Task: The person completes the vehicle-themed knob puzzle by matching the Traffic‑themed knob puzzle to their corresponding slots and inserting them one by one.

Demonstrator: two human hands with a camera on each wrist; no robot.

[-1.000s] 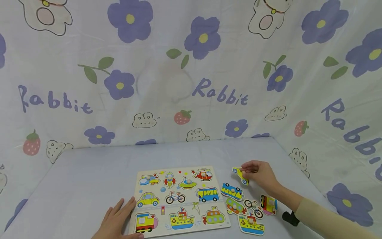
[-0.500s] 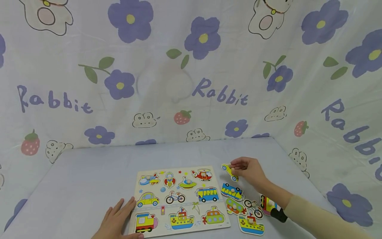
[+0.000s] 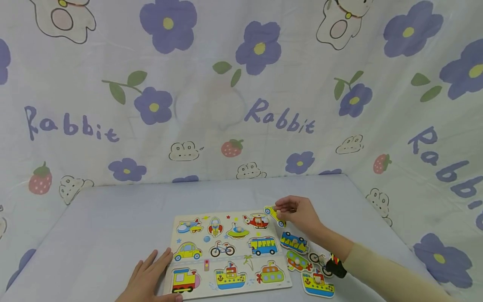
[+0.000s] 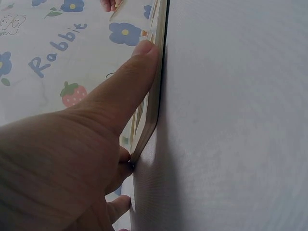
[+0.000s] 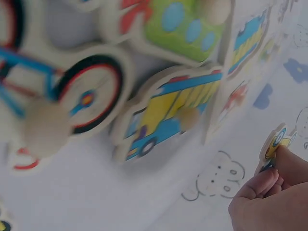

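The pinching right hand (image 3: 298, 213) brought the yellow car (image 3: 274, 215) nearer to the board (image 3: 241, 250), which the relaxed left hand (image 3: 149, 274) touched.

Puzzle board (image 3: 219, 263) on table (image 3: 124, 226), loose pieces (image 3: 294, 241) at right — cloth (image 3: 203, 63) behind

A pale tabletop (image 3: 120, 226) spread beneath the left hand (image 3: 149, 274) and right hand (image 3: 302, 216). Beyond them hung a white curtain (image 3: 211, 42) bearing purple flowers (image 3: 259, 48), strawberries (image 3: 231, 149) and "Rabbit" lettering (image 3: 280, 116); a matching side panel (image 3: 411, 201) rose past the right hand's outer side.
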